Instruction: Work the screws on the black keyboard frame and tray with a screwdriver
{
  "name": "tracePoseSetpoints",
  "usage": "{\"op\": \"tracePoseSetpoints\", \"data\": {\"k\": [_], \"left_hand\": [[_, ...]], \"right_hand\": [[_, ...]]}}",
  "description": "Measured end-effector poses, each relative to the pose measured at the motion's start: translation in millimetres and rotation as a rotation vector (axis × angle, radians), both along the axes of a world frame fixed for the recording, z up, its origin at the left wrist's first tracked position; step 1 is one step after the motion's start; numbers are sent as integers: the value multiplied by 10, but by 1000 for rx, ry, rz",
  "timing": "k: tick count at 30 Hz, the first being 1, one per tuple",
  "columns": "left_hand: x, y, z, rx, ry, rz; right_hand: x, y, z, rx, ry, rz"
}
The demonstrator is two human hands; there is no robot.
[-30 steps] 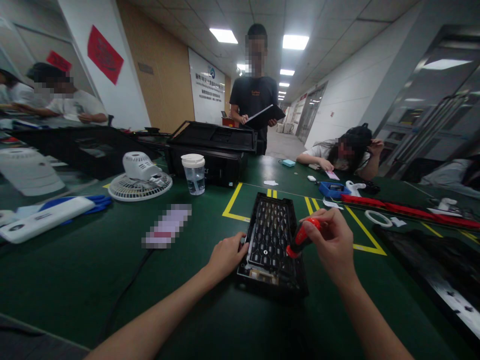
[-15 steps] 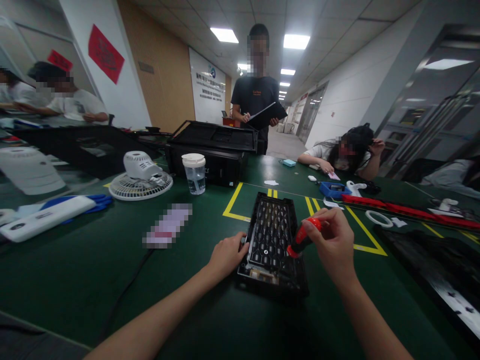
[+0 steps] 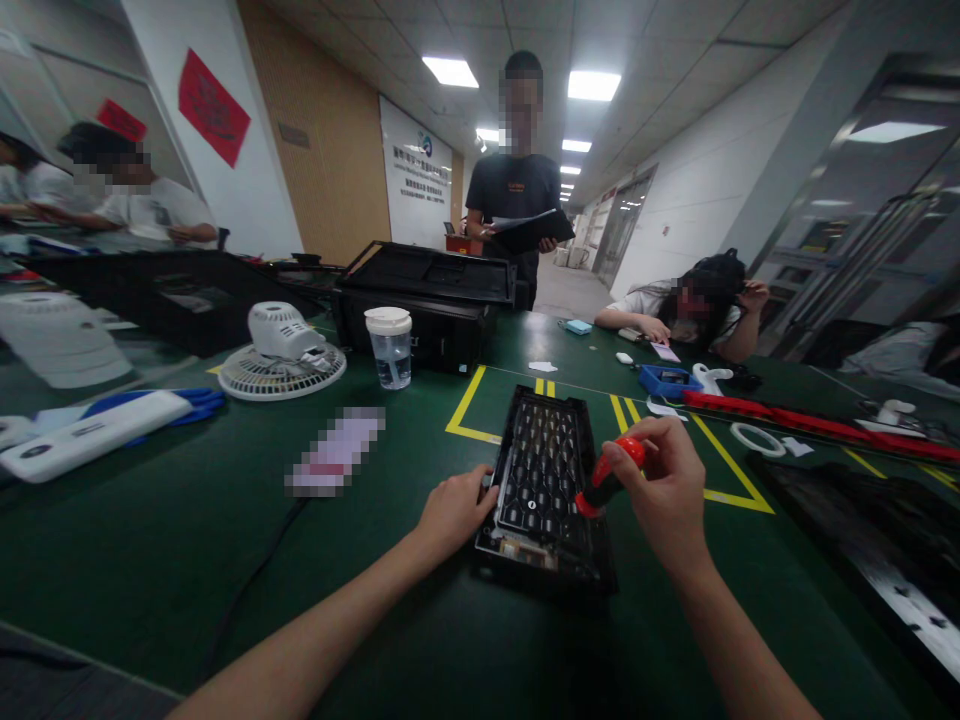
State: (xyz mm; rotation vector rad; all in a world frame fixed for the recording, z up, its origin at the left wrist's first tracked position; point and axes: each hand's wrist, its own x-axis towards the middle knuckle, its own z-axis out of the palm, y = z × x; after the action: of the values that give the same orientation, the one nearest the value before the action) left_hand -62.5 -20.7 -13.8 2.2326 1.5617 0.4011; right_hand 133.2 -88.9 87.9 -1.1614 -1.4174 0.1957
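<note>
A black rectangular housing [image 3: 544, 480] with a honeycomb-like pattern lies on the green table in front of me. My left hand [image 3: 456, 510] grips its left edge, thumb on the rim and fingers at the side. Between the thumb and fingers of my right hand [image 3: 667, 490] is a red and black screwdriver [image 3: 611, 474], tilted, its lower end at the right side of the housing. The screwdriver's tip is too dark to make out. A small round light spot shows on the lower half of the pattern.
Behind the housing stand a lidded cup [image 3: 391, 348] and a large black case [image 3: 420, 310]. A white fan [image 3: 283, 352] and a pixelated phone-like object [image 3: 337, 452] are at left. Dark panels [image 3: 885, 550] lie at right. A person [image 3: 517, 190] stands across the table.
My hands, the screwdriver and the housing have hardly moved. The standing person's hand and papers have shifted slightly over the black folder.
</note>
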Motion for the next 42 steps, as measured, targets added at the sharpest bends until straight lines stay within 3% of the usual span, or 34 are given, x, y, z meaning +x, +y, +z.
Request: {"op": "tracePoseSetpoints", "data": {"k": [10, 14, 18, 21, 23, 30, 42], "left_hand": [[-25, 23, -62, 49, -24, -23], [-17, 17, -36, 28, -16, -20], [-15, 18, -35, 35, -28, -27], [-19, 27, -61, 59, -30, -31], [-21, 35, -82, 63, -21, -33], [-14, 45, -107, 72, -15, -29], [-5, 42, -114, 68, -48, -38]], "right_hand": [[-32, 16, -31, -40, 63, 7], [-52, 9, -42, -34, -10, 2], [-63, 22, -38, -4, -71, 53], [-68, 63, -56, -3, 3, 98], [-75, 94, -79, -11, 109, 158], [-86, 120, -120, -169, 561, 587], [-3, 163, -170, -196, 635, 748]]}}
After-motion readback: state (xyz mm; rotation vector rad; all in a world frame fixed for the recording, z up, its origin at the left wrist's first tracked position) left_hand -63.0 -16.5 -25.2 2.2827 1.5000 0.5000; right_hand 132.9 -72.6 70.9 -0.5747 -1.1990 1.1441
